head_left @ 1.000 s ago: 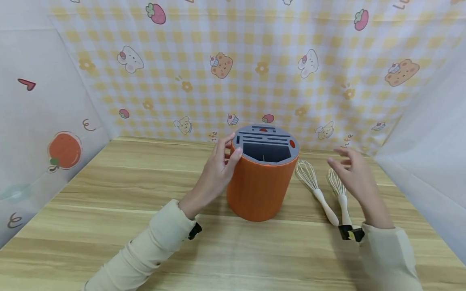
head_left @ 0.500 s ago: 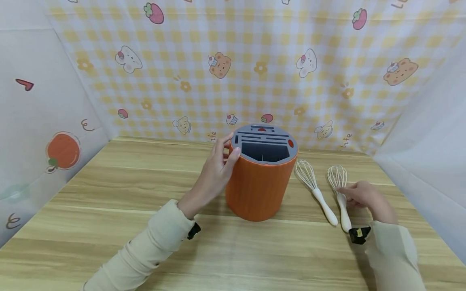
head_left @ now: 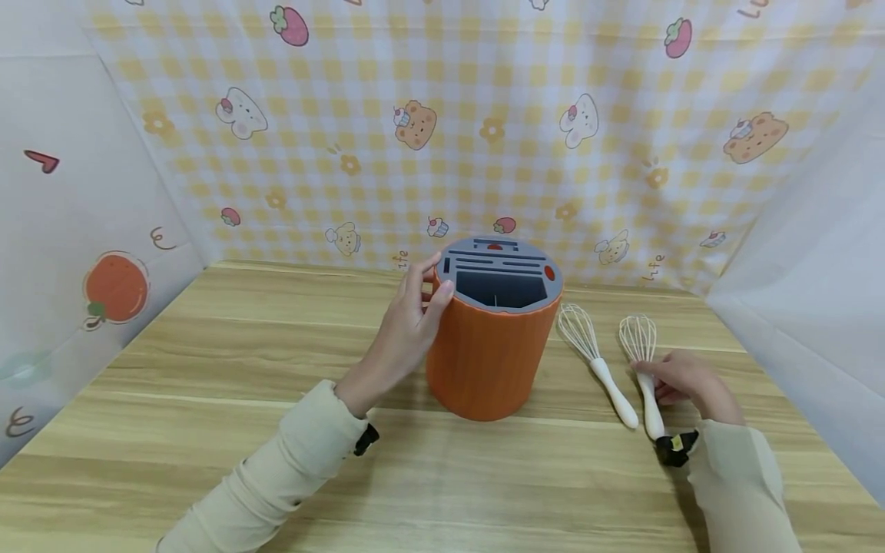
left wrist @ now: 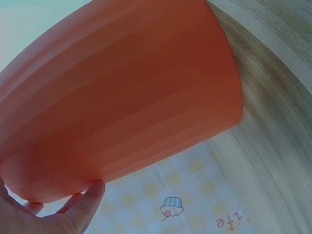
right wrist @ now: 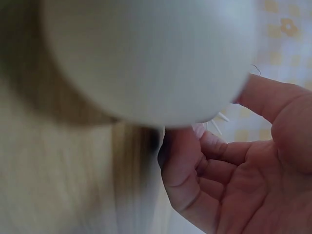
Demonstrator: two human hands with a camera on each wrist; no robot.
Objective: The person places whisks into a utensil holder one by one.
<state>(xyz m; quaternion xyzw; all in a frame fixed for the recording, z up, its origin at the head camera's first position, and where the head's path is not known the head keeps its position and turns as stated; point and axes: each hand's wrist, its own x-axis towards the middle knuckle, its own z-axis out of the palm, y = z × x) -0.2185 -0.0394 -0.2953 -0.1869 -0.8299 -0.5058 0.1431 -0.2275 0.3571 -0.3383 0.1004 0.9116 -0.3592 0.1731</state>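
Wooden tabletop: its bare front stretch lies nearest my head camera, between the two sleeves.
Right hand: a second ago I see it raised over the whisks; now it is down, thumb and fingers pinching the right-hand whisk at its neck.
Right-hand whisk: it lies on my far right, wires pointing away; whether it has left the wood I cannot tell. I judge the pick-up only begun.
Left-hand whisk: untouched, just beside it, slanting the same way.
Left hand: unchanged, thumb and fingers curved round the left upper edge of the holder, gripping it.
Orange knife-and-utensil holder: upright mid-table, its large front compartment facing up.
Gingham curtain: yellow and white, hanging behind everything.
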